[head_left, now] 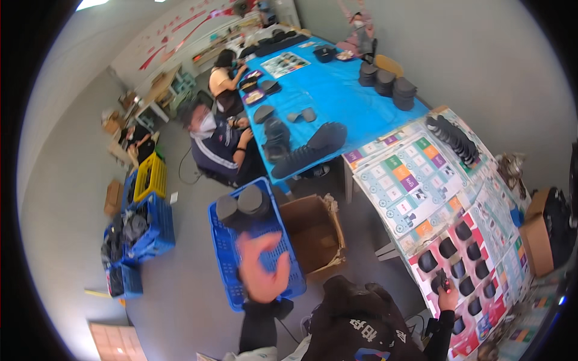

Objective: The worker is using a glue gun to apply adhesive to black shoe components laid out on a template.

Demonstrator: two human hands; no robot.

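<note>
My left hand (263,268), a little blurred, hovers over the blue plastic crate (297,278) with thumb and fingers apart and nothing between them. Stacks of dark grey curved pieces (253,198) sit at the crate's far end. On the right, my right hand (447,298) grips a small dark tool with a red spot on it (444,280); its exact kind is too small to make out. Beneath and around that hand, several black rounded pieces (447,247) lie in rows on a pink and white sheet (415,262).
A cardboard box (310,231) stands right of the crate. Beyond is a blue-covered table (337,93) with stacked dark pieces (404,94). A masked person (220,138) sits at its left side, another person (226,81) farther back. Blue and yellow crates (150,177) stand at left.
</note>
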